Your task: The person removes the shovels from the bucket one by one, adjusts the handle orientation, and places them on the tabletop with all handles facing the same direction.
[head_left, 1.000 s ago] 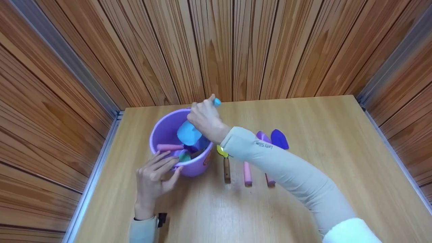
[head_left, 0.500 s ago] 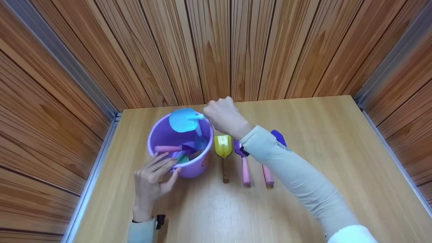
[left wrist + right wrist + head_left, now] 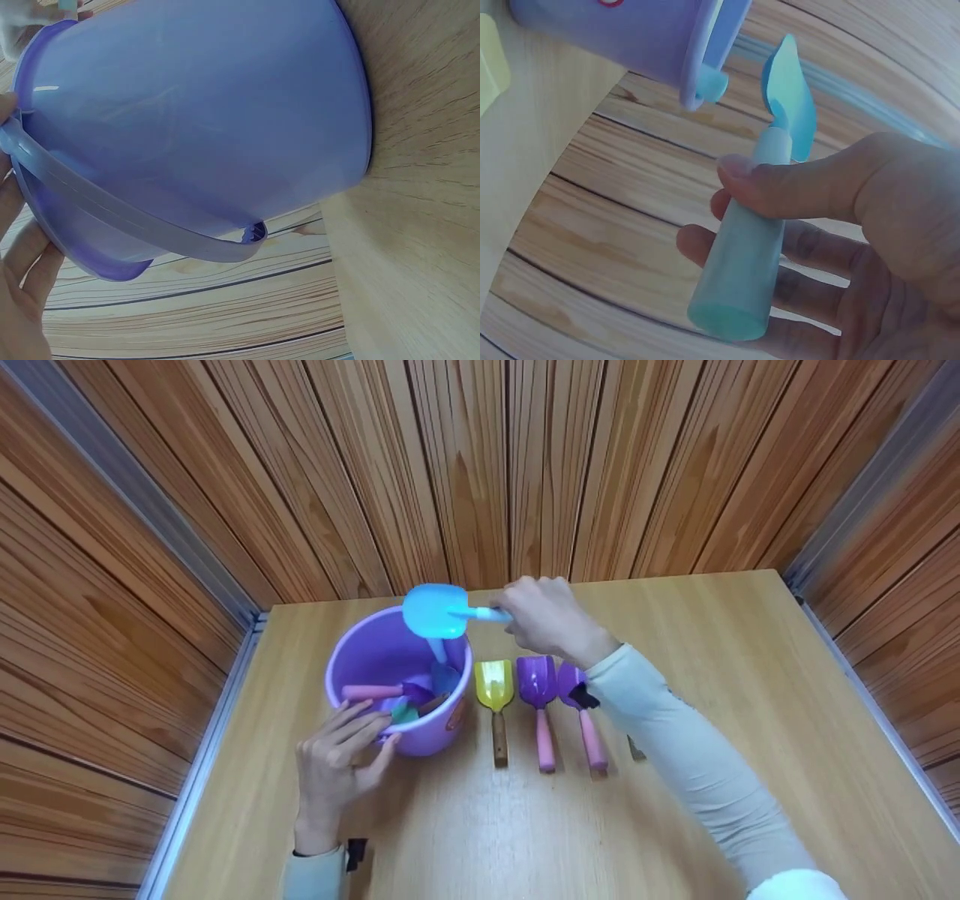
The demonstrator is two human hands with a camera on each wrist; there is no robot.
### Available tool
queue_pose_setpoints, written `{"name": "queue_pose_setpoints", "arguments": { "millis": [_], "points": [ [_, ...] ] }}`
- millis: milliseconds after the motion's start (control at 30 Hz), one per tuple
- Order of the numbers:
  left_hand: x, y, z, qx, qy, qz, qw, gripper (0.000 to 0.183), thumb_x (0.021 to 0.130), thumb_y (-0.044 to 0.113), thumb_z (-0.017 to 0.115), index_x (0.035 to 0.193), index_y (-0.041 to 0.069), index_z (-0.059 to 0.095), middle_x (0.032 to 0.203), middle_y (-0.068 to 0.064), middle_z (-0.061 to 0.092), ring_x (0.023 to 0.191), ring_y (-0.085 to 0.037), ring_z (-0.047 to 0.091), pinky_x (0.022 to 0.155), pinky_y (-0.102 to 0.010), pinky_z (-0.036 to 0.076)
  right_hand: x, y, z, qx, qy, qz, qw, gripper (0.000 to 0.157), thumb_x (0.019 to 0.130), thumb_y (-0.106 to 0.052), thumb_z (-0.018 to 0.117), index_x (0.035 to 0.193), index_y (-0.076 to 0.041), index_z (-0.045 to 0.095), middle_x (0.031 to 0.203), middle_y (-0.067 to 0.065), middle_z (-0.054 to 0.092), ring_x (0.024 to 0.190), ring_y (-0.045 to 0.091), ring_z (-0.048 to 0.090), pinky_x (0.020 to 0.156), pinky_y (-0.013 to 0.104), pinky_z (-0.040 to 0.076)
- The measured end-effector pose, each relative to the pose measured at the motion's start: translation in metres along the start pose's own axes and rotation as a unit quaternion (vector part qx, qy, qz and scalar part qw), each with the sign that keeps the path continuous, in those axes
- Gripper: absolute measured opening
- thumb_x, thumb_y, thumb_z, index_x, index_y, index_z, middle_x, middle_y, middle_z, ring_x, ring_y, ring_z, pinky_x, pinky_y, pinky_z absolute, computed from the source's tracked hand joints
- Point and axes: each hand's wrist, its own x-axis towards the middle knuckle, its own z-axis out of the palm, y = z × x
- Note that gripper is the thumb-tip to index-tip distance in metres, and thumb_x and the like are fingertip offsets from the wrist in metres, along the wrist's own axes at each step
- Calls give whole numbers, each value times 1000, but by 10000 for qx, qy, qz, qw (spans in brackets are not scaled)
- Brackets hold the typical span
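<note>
My right hand (image 3: 555,615) holds a light blue toy shovel (image 3: 435,611) by its handle, blade pointing left over the back rim of a purple bucket (image 3: 424,739). In the right wrist view, thumb and fingers wrap the pale handle (image 3: 739,270). My left hand (image 3: 337,754) grips the bucket's near-left rim, fingers over the edge and thumb outside. The bucket's carrying handle (image 3: 127,210) hangs down its side in the left wrist view. Inside lie a pink-handled shovel (image 3: 375,691), a blue shovel (image 3: 444,675) and a green piece (image 3: 405,712), partly hidden by the rim.
Right of the bucket, a yellow shovel (image 3: 494,682) with a brown handle lies beside a purple shovel (image 3: 537,679) and another pink-handled one (image 3: 592,739). A handle end (image 3: 636,748) shows from under the right sleeve. Wood-panelled walls (image 3: 480,472) enclose the table (image 3: 510,840).
My right hand has drawn the light blue shovel up out of the bucket and rightward, its blade turning from downward to leftward. My left hand stays on the rim.
</note>
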Motion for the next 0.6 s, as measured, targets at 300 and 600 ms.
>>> {"name": "queue_pose_setpoints", "arguments": {
  "millis": [300,600],
  "points": [
    [0,1,-1,20,-5,-69,10000,36,80,25,91,114,15,85,109,-2,84,111,-26,79,107,-45,57,-29,32,7,811,227,202,9962,22,93,-7,81,115,-5,79,97,11,80,75,23,68,65,38,62],
    [1,2,0,24,-7,-64,10000,36,80,25,91,114,14,85,109,-2,84,110,-26,80,108,-41,57,-63,61,20,1223,215,417,9914,26,93,-4,81,118,0,78,100,16,81,71,21,69,64,38,62]
  ]
}}
